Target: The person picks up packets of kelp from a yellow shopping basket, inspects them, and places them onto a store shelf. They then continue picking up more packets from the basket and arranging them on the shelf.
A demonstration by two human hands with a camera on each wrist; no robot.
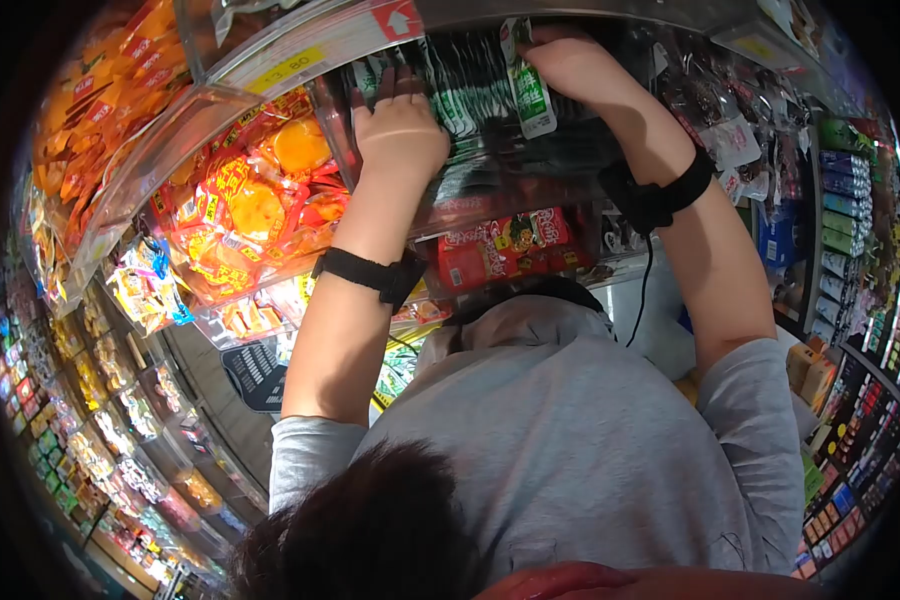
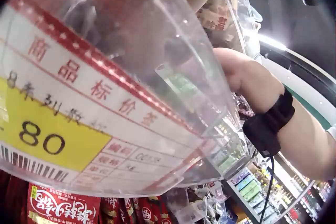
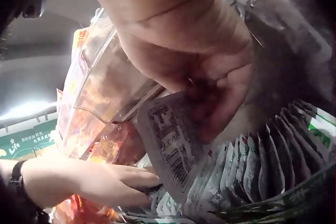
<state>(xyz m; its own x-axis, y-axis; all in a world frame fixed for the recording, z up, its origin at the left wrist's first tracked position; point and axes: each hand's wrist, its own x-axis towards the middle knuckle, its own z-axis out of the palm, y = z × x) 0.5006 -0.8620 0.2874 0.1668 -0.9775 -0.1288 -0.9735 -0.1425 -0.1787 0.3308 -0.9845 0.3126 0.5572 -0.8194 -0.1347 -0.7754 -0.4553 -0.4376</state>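
A small green-and-white snack packet (image 1: pixel 532 95) hangs from my right hand (image 1: pixel 573 68), its top pinched between curled fingers. In the right wrist view the packet's printed back (image 3: pixel 170 145) faces the camera, above a row of similar packets (image 3: pixel 257 166) standing on edge in a clear bin. My left hand (image 1: pixel 402 130) lies at the left end of that row. Its fingers reach fairly straight over the packets, and their tips touch the packets' edges. The left wrist view shows mostly the bin's clear front wall and its price label (image 2: pixel 79 108), with the left fingers hidden.
Left of the bin is a compartment of red-and-orange snack bags (image 1: pixel 260 190). Red packets (image 1: pixel 500 245) sit on the shelf below. Dark-wrapped snacks (image 1: pixel 730 110) fill the bin to the right. A cable (image 1: pixel 647 290) hangs from the right wristband.
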